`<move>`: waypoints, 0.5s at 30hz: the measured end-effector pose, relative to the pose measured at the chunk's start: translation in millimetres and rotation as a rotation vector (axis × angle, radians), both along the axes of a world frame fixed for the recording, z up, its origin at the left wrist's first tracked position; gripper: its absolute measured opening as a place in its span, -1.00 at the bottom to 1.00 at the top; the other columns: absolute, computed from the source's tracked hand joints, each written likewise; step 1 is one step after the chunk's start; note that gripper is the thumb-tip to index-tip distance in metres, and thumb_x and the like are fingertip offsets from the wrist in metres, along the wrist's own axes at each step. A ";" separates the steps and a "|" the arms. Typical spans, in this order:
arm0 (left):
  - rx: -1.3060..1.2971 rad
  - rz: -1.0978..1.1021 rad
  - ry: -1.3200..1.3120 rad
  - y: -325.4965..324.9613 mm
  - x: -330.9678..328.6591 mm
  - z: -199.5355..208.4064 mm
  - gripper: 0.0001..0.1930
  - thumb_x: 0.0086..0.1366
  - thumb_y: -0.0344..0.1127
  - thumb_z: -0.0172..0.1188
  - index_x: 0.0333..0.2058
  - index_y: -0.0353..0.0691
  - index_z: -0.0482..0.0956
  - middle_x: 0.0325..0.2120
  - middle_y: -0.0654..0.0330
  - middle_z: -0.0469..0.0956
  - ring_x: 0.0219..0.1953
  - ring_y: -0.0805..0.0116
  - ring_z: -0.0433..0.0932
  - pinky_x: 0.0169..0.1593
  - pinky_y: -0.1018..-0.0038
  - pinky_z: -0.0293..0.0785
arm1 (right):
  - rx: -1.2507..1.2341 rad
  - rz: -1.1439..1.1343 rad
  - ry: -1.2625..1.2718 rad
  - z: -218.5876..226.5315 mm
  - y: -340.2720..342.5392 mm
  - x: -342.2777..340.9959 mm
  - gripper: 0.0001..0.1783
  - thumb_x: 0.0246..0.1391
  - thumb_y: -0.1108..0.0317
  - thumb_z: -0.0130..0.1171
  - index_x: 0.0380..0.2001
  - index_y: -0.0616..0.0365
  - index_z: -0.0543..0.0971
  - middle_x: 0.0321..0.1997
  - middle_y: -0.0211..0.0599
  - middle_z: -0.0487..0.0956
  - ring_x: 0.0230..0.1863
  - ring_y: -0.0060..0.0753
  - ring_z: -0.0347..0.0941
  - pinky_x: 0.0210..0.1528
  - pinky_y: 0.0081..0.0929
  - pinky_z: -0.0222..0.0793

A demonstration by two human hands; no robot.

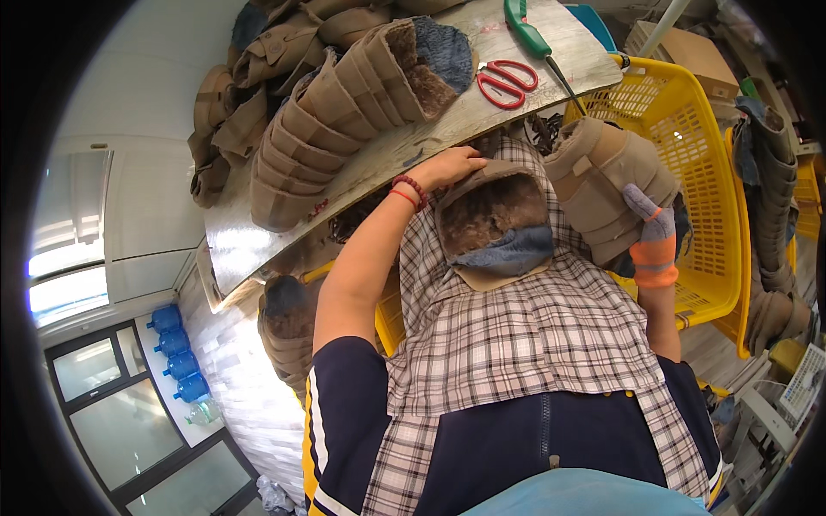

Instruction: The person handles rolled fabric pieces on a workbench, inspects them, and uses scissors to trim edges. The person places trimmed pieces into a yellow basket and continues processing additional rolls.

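Blue cloth [594, 494]; boot [492, 219] under left hand [452, 168], grip unclear; right hand [656, 236] clasped around stack [600, 185]

We are viewing a bright scene, with white light glaring through the window [69, 297] at nine o'clock. The floor [245, 344] at eight is washing out nearly white, and the table [231, 258] is shining at its nine o'clock end. Shadow is pooling beneath it. We are getting crisp detail in the centre, while things at three o'clock are looking dimmer. Fisheye distortion is bending straight edges outward, and black is filling the corners.
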State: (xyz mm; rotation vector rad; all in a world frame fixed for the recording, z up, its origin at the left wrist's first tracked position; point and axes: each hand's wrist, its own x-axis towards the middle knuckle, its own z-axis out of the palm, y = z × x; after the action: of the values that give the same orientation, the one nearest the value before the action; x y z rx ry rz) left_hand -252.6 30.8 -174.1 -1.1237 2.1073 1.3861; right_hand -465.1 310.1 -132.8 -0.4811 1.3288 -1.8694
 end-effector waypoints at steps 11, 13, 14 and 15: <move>0.122 1.015 0.972 23.9 104.3 82.0 -0.75 0.31 -0.21 0.14 -0.34 -0.32 0.54 -0.43 0.30 0.56 -0.38 0.59 0.44 -0.27 0.64 0.33 | 0.086 0.202 -0.089 71.7 -16.9 44.5 -0.47 -0.11 0.58 0.24 0.02 0.29 0.42 -0.05 -0.19 0.54 -0.05 -0.31 0.50 0.01 -0.43 0.45; -0.070 1.066 1.103 52.3 107.8 104.1 -0.74 0.33 -0.20 0.12 -0.37 -0.31 0.52 -0.45 0.34 0.53 -0.41 0.61 0.40 -0.28 0.64 0.32 | 0.108 0.237 -0.038 64.3 -31.1 55.8 -0.46 -0.13 0.59 0.27 0.01 0.29 0.42 -0.06 -0.18 0.55 -0.06 -0.31 0.50 -0.01 -0.41 0.46; -0.171 1.095 1.169 64.4 110.5 108.9 -0.74 0.33 -0.19 0.12 -0.39 -0.30 0.50 -0.46 0.36 0.51 -0.42 0.62 0.38 -0.29 0.64 0.32 | 0.118 0.260 -0.009 59.7 -39.3 62.0 -0.45 -0.14 0.60 0.29 0.01 0.30 0.42 -0.06 -0.18 0.55 -0.07 -0.31 0.51 -0.01 -0.40 0.47; -0.228 1.061 1.170 73.7 114.1 110.2 -0.74 0.34 -0.18 0.11 -0.41 -0.29 0.49 -0.48 0.39 0.48 -0.43 0.63 0.35 -0.31 0.63 0.30 | 0.133 0.271 -0.057 58.1 -46.0 67.5 -0.43 -0.16 0.60 0.32 0.01 0.30 0.42 -0.06 -0.17 0.55 -0.08 -0.30 0.52 -0.03 -0.39 0.48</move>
State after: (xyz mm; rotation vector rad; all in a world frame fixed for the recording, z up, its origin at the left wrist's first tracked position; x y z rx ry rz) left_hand -138.5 104.5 -63.9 -2.0081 2.4449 2.8746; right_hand -397.5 264.1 -74.7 -0.5081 1.2720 -1.5517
